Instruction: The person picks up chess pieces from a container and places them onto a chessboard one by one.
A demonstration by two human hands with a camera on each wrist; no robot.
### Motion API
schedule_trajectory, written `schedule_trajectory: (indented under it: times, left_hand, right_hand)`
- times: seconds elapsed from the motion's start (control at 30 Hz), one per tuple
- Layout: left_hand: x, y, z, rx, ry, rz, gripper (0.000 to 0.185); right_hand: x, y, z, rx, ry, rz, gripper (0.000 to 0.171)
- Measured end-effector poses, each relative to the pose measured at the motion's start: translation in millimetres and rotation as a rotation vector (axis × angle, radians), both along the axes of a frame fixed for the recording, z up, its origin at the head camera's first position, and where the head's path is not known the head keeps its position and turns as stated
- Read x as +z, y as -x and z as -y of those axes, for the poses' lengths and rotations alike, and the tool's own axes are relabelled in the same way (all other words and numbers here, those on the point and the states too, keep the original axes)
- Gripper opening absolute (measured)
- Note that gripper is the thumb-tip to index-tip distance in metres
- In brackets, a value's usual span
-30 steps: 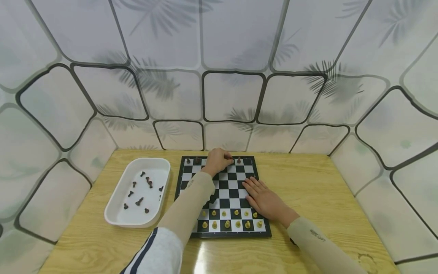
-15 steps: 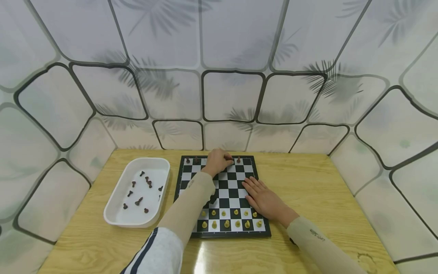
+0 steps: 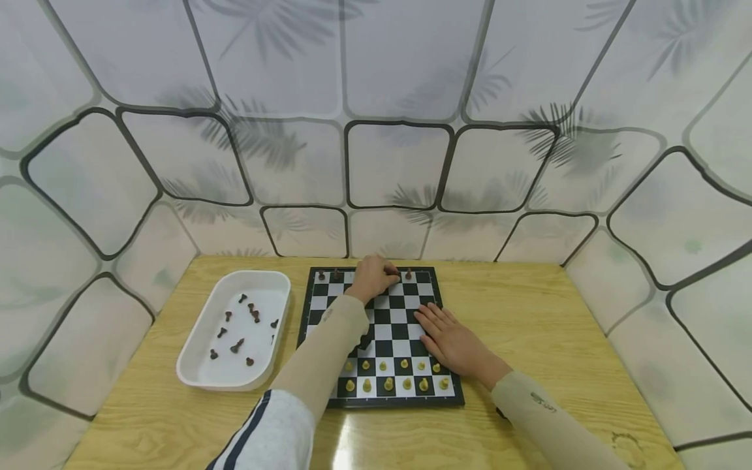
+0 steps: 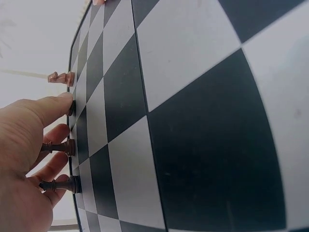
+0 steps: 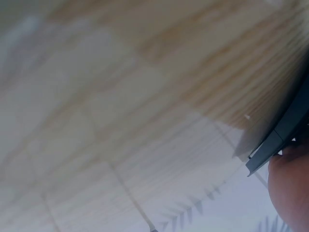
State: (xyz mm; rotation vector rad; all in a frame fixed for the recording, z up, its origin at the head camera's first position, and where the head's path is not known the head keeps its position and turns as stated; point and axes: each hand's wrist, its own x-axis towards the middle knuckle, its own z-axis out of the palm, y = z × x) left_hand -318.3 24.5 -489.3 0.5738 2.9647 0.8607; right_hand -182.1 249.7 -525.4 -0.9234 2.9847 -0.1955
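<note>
Chessboard [image 3: 380, 326]: lies on the wooden table [image 3: 529, 326], just right of the white tray [image 3: 194, 365].

Light pieces [image 3: 390, 375]: your two near rows look fully set, though your left forearm covers part of them.

Dark pieces on the board [image 4: 60, 145]: only a few stand on the far back row; the head view shows two at the far left and one right of your left hand. The rank in front of them is bare where visible.

Dark pieces in the tray [image 3: 241, 326]: roughly ten lie loose, still to be placed.

Left hand [image 3: 371, 277]: you have it at the far edge, fingers curled about the back-row pieces. The wrist view shows your fingertips [image 4: 63, 99] touching or just beside them; whether you actually pinch one, you cannot tell from these views.

Right hand [image 3: 452, 339]: rests flat on the board's right side, fingers straight, holding nothing.

Judged status: light side done, dark side barely begun.
</note>
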Motion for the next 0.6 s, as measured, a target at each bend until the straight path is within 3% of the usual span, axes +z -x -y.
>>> schedule_trajectory:
  times: [0.6]
  left_hand:
    - [-2.5,3.9,-1.0,0.002,0.008,0.011,0.018]
  right_hand:
    - [-1.4,1.6,-1.2,-0.004,-0.019,0.001,0.059]
